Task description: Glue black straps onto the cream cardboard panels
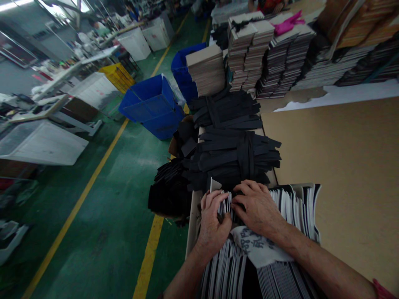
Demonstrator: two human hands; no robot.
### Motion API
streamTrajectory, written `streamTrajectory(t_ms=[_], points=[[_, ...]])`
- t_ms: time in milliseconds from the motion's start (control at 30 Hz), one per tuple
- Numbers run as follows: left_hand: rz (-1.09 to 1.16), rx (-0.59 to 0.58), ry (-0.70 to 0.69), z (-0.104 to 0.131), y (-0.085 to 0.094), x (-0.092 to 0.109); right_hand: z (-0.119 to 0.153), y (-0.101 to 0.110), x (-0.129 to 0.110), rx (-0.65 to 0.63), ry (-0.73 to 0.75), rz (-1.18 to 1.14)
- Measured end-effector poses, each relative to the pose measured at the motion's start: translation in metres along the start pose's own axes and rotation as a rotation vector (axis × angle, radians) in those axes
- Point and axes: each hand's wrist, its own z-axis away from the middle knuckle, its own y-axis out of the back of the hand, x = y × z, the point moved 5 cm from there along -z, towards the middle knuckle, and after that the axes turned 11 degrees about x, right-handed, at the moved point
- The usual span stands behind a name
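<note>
My left hand (215,220) wraps its fingers and thumb around a small batch of thin black-and-white sheets (225,205) standing on edge. My right hand (257,207) is just to the right of that batch, fingers bent and drawn together with the tips at its edge. Whatever lies between the right fingertips is hidden. Under my wrists, rows of similar sheets (282,280) stand packed together. A white cloth with dark handwriting (263,247) lies over them below my right hand. More upright sheets (296,203) curve outward beyond my right forearm.
Tied bundles of black strips (227,155) lie just beyond my hands. A tan tabletop (349,166) extends to the right, with stacked sheets (249,50) and a pink glove (288,23) behind. Blue bins (152,104) stand on the green floor (115,191) at left.
</note>
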Motion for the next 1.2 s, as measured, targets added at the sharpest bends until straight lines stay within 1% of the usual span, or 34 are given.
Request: streamTrajectory(t_ms=[133, 333, 567, 833, 1000, 1200], points=[[-0.007, 0.015, -0.024, -0.0003, 0.0007, 0.0018, -0.0007, -0.0001, -0.0002, 0.005, -0.015, -0.009], [0.003, 0.024, -0.039, 0.0002, -0.0003, 0.0006, -0.0018, -0.0026, 0.0012, 0.039, -0.093, -0.002], [0.043, 0.037, -0.047, 0.0000, 0.0037, -0.0018, -0.0007, -0.0034, 0.0017, 0.091, -0.083, -0.007], [0.076, 0.029, -0.050, 0.0005, 0.0043, -0.0034, -0.0035, -0.0036, -0.0027, -0.001, -0.010, -0.026], [0.085, 0.016, -0.035, 0.0020, 0.0052, -0.0034, -0.0083, -0.0012, -0.0047, -0.009, -0.073, 0.001], [0.111, -0.028, 0.026, 0.0035, 0.0060, -0.0054, -0.0093, -0.0058, -0.0046, 0.029, -0.106, 0.031]])
